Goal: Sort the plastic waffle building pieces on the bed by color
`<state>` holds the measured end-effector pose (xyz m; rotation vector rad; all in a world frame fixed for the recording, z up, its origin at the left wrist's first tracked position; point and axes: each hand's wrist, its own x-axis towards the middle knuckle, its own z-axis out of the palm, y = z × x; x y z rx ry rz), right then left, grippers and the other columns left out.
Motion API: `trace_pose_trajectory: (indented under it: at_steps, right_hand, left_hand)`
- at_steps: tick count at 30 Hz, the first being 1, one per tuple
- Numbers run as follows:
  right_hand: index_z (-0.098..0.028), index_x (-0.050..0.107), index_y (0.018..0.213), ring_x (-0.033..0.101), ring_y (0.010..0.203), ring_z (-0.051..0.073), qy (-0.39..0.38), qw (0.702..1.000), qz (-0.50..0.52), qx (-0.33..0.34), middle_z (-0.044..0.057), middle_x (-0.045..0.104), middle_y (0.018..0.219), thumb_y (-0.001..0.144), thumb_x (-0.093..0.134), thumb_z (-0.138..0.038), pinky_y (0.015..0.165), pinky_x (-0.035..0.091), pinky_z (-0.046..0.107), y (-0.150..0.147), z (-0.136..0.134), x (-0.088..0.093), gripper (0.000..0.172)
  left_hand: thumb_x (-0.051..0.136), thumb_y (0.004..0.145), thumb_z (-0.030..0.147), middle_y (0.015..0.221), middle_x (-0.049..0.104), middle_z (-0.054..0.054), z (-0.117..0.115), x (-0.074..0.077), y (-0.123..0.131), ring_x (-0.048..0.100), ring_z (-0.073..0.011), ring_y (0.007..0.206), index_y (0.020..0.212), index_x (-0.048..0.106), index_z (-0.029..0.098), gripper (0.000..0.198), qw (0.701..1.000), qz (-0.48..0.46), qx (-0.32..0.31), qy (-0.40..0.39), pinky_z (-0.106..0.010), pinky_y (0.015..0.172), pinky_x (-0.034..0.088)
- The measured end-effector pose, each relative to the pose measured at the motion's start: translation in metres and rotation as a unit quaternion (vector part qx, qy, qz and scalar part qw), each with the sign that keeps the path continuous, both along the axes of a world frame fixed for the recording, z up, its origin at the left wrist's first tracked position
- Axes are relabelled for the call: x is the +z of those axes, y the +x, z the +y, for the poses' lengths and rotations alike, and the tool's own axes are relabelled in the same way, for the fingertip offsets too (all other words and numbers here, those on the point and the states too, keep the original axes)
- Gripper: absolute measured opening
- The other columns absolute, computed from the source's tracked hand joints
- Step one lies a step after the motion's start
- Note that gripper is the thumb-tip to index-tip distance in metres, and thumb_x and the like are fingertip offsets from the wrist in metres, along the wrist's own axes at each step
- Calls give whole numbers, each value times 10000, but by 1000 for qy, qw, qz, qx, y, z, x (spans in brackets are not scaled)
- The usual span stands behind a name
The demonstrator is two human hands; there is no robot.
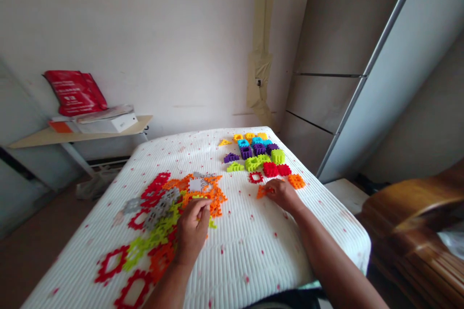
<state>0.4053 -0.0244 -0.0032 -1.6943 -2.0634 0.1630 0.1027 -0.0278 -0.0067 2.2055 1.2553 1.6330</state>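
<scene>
My right hand (283,194) is closed on an orange notched plastic building piece (261,192), low over the bed cover. The fingers hide part of that piece. Close by lie a red square frame piece (255,177) and a group of orange pieces (296,181). My left hand (194,227) is held over the right edge of a loose pile, thumb and fingers pressed together; whatever is between them cannot be made out. In the pile are orange pieces (217,198), grey pieces (163,206), lime green pieces (154,237) and red pieces (155,190).
Sorted groups of yellow (249,137), blue (243,143), purple (246,152), lime (278,156) and red pieces (270,169) stand toward the far right of the white bed cover (239,241). A fridge (326,63) stands right; a wooden chair (416,212) is nearer. Boxes (108,123) rest on a left-hand table (36,137).
</scene>
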Motion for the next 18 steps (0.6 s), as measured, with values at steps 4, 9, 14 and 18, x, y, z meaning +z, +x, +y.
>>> trace_pose_trajectory:
  at_steps: [4,9,14,18]
  right_hand:
    - [-164,673,808,598,701,138,-1,1000,-15,5,49,674,798,754,509,-148,651,421,214,3,3,-4,174]
    - [-166,661,772,581,689,136,-6,999,-32,-1,44,661,785,741,502,-148,633,405,212,4,4,-8,163]
    - [-169,641,754,585,685,134,-5,999,-40,5,46,652,774,760,467,-153,646,423,213,-1,0,-3,176]
    - [-175,640,842,606,806,158,70,997,-20,11,82,648,962,772,456,-157,693,449,237,-9,-3,2,197]
  left_hand:
    - [499,797,176,770,655,-29,-1,1,-1,610,-139,719,821,641,179,145,1000,-17,7,-17,-243,661,490]
    - [506,794,211,801,653,-34,0,-2,-4,614,-155,767,813,631,183,130,991,-115,15,-72,-274,716,493]
    - [527,777,264,811,652,-37,1,-4,-6,621,-165,783,828,621,174,140,957,-259,26,-126,-291,743,499]
    - [544,761,278,826,660,-40,3,-4,-7,623,-173,801,844,626,169,159,942,-299,40,-145,-300,761,496]
